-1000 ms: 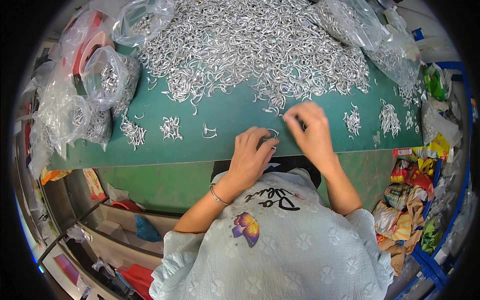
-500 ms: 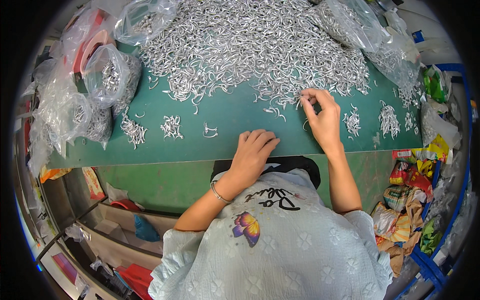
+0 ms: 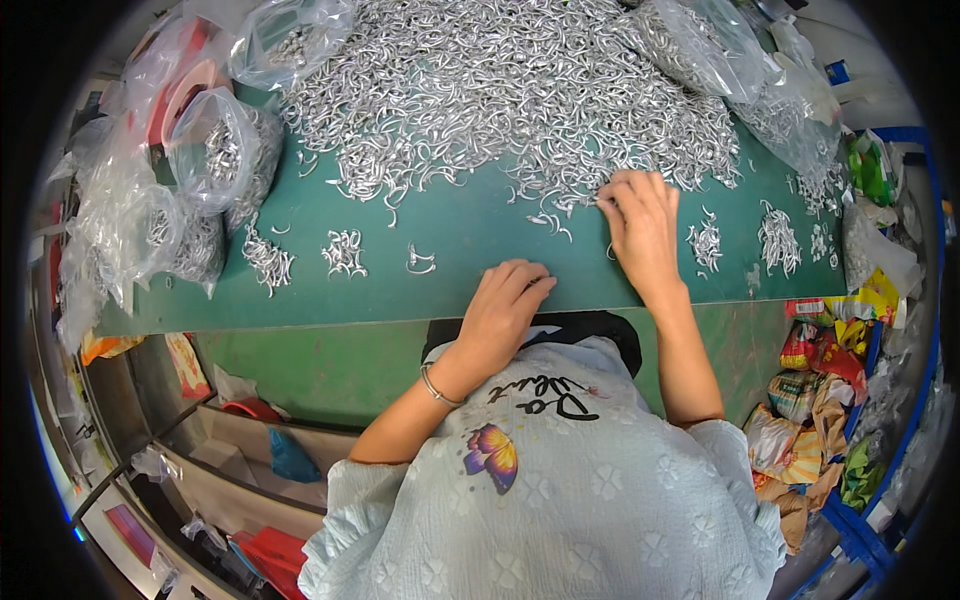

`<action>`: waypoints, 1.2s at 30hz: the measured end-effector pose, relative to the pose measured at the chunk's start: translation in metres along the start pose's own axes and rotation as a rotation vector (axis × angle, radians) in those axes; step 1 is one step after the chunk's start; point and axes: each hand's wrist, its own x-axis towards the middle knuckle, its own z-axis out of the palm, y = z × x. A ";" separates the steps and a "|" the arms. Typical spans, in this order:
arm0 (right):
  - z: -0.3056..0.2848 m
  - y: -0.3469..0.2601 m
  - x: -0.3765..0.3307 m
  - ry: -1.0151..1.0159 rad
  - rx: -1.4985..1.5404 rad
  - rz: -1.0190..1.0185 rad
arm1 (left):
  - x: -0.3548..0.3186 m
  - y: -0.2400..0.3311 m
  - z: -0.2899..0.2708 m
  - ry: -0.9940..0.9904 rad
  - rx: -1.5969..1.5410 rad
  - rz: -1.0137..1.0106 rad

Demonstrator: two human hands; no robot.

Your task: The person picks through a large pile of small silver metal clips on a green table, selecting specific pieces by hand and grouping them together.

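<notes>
A broad heap of small, curved, silvery metal pieces (image 3: 470,90) covers the far part of the green table (image 3: 400,300). At the heap's near right edge my right hand (image 3: 640,220) reaches in, fingers bent down and drawn together; what they pinch is hidden. My left hand (image 3: 508,300) rests near the table's front edge, fingers loosely bent and slightly apart, with nothing visible in them. Left of it lie two or three curved pieces (image 3: 421,261), a small pile (image 3: 344,254) and a larger pile (image 3: 267,262). Right of my right hand are more small piles, one (image 3: 705,245) close by and another (image 3: 779,240) farther out.
Clear plastic bags of metal pieces (image 3: 225,150) crowd the table's left side beside a red-pink container (image 3: 185,95). Another clear bag (image 3: 700,50) lies at the back right. Colourful packages (image 3: 800,400) fill a blue-framed rack at right. Drawers (image 3: 240,460) stand below left.
My right hand has shifted slightly up and its fingers have turned down into the heap's edge. My left hand stays nearly in place.
</notes>
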 end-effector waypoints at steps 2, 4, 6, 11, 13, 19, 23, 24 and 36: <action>-0.004 0.006 -0.003 0.035 0.042 0.034 | 0.000 0.001 0.000 0.002 -0.004 0.000; -0.008 0.004 -0.006 0.082 0.151 0.085 | 0.000 0.001 -0.001 0.002 -0.008 0.001; -0.010 0.001 -0.006 0.074 0.151 0.088 | 0.000 0.001 0.000 0.000 -0.013 0.001; -0.019 -0.004 -0.012 -0.091 0.252 0.114 | -0.002 -0.001 -0.001 0.027 0.024 -0.024; -0.020 -0.016 -0.015 -0.157 0.305 0.040 | 0.000 -0.001 -0.003 0.040 0.035 -0.037; -0.030 -0.014 -0.029 -0.171 0.271 0.077 | -0.001 -0.002 -0.001 0.077 0.046 -0.069; -0.039 -0.010 -0.035 -0.142 0.342 0.210 | -0.001 -0.003 -0.001 0.083 0.054 -0.067; -0.037 -0.015 -0.036 -0.163 0.389 0.208 | 0.000 -0.003 0.000 0.083 0.062 -0.068; -0.013 -0.028 -0.029 -0.262 0.459 -0.014 | 0.010 0.015 -0.004 0.187 0.093 -0.142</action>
